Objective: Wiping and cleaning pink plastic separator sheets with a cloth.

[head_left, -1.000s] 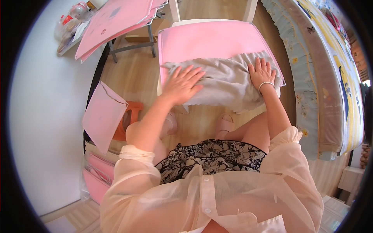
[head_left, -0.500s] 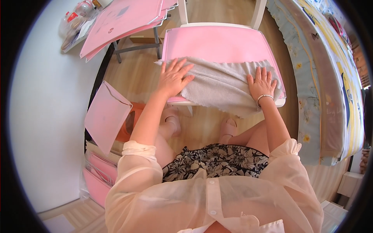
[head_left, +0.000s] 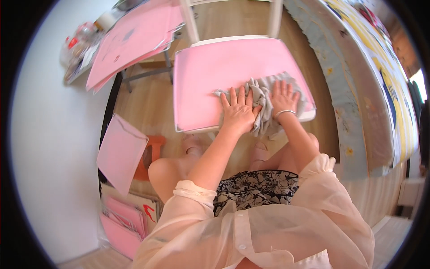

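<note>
A pink rectangular panel [head_left: 210, 71] lies flat across the seat of a white chair [head_left: 273, 22]. On its near right part a grey cloth [head_left: 265, 106] is bunched into folds, with a flatter stretch to the right. My left hand [head_left: 238, 114] presses on the cloth's left end, fingers spread and pointing away from me. Close beside it, my right hand [head_left: 284, 99], with a bracelet at the wrist, rests palm down on the flatter part, fingers extended. Part of the cloth hangs over the near edge of the chair.
Several pink panels [head_left: 134, 36] are stacked on a stand at far left. Another pale pink panel [head_left: 121, 152] leans against an orange stool [head_left: 155, 150]. More pink panels [head_left: 121, 235] stand at lower left. A bed [head_left: 358, 89] with patterned covers runs along the right.
My left hand has slid right toward my right hand, gathering the spread cloth into folds. The panel's left part is now uncovered. The whole view has shifted slightly.
</note>
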### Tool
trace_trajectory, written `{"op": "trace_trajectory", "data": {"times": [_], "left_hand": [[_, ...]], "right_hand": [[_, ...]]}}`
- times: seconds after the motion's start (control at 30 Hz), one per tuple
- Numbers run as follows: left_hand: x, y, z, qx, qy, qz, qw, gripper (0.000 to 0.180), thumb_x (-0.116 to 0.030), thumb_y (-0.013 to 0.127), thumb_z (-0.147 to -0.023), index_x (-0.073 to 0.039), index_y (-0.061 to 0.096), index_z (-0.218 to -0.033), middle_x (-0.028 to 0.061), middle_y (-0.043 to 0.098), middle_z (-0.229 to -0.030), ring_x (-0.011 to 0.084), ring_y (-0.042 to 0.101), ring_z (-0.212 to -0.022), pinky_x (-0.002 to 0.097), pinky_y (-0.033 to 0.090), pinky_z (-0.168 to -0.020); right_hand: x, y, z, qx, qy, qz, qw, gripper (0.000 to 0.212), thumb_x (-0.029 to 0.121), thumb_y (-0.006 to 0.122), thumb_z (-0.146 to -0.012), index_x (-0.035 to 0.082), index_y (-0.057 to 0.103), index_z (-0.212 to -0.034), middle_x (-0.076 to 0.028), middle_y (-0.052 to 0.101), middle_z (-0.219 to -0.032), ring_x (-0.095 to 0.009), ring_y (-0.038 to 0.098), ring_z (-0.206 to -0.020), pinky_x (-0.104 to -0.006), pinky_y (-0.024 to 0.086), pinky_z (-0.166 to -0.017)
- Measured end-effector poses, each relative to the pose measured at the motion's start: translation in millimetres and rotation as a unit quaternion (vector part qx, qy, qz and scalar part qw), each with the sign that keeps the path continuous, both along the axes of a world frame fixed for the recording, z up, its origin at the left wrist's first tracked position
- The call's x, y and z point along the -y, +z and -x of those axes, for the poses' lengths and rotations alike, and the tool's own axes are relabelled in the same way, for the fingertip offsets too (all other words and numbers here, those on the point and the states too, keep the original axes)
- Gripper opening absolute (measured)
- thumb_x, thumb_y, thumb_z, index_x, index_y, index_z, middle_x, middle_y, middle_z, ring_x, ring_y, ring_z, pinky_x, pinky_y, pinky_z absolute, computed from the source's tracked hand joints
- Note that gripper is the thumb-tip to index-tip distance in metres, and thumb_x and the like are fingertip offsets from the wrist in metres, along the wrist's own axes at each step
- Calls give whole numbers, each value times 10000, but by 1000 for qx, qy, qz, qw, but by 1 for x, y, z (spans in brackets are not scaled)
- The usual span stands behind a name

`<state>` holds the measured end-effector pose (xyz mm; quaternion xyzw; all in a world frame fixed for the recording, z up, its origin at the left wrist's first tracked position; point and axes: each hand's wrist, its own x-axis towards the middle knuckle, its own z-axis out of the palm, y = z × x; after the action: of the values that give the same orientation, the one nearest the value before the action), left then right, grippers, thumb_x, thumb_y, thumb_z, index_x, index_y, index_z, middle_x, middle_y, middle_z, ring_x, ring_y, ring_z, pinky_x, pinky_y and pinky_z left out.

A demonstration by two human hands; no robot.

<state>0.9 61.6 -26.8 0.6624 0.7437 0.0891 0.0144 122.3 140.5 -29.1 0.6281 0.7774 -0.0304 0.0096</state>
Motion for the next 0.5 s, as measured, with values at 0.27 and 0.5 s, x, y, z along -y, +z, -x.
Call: {"op": "trace_trajectory", "data": {"times": [0.27,0.5], "left_hand": [[-1,3,-3,18,-49,1,999,540,-441,249,-863,-119,270,-1296,102,219,-1353,325,143,-1253,505,53,-1001],[0,8,-10,12,-49,22,998,568,-472,269,-847,-130,262,-1300,102,206,-1359,320,136,-1257,501,46,-1003]], "right_hand": [[-19,4,-30,-61,29,0,998,602,463,258,-831,113,206,-1318,-70,168,-1381,-219,128,-1278,-400,75,-1027],[-62,19,-67,-161,-101,77,979,605,470,274,-827,122,209,-1317,-80,203,-1364,-249,241,-1228,-423,210,-984]]}}
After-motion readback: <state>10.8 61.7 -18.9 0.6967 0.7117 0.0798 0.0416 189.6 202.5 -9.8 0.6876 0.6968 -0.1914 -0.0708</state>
